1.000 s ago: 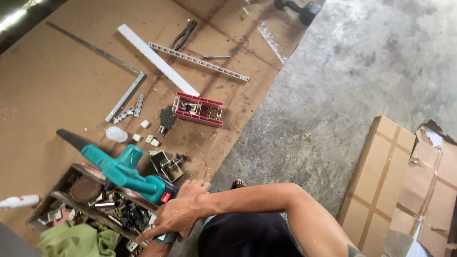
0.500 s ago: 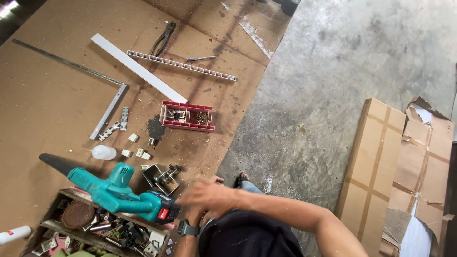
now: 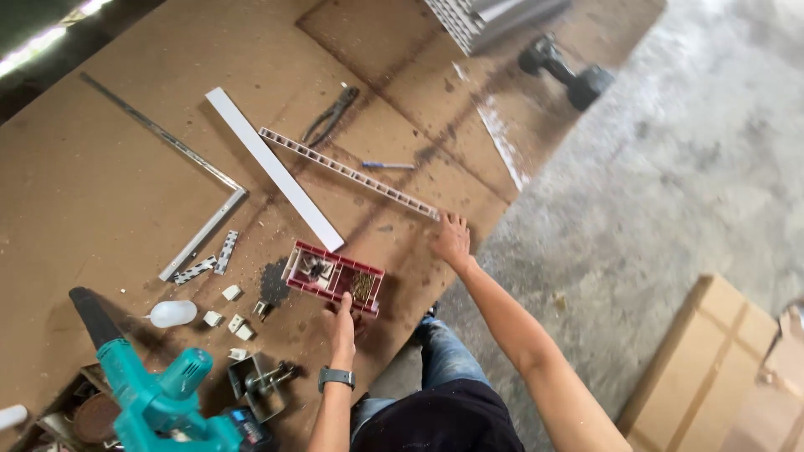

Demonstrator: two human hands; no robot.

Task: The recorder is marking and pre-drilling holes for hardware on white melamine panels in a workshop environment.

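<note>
Brown hardboard (image 3: 100, 192) covers the floor where the person crouches, and most of the clutter lies on it. The left hand (image 3: 341, 325), a dark watch (image 3: 336, 378) on its wrist, reaches forward with the fingers loosely curled and the fingertips touching the near edge of a red parts tray (image 3: 333, 277); I cannot tell whether it actually grips the rim. The tray sits flat, divided into compartments holding small screws and fittings, with a dark patch of loose bits just at its nine o'clock. The right hand (image 3: 452, 238) is open, fingers spread, palm down on the board at the tray's two o'clock, close to the board's edge and holding nothing. Its fingertips lie just beside the end of a long ribbed plastic strip (image 3: 347, 173), which runs away toward eleven o'clock. A flat white strip (image 3: 274, 168) lies at the tray's twelve o'clock, its near end almost touching the tray's far corner. Pliers (image 3: 331, 115) and a blue pen (image 3: 388, 166) lie further out. At the tray's nine o'clock are small white blocks (image 3: 232, 293), a white knob-like piece (image 3: 172, 314) and an angled metal rail (image 3: 201, 234). A teal blower (image 3: 155, 393) rests near the person's left side. A dark cordless drill (image 3: 565, 71) lies well apart at one o'clock, and a cardboard box (image 3: 712, 368) stands on the concrete at four o'clock.
</note>
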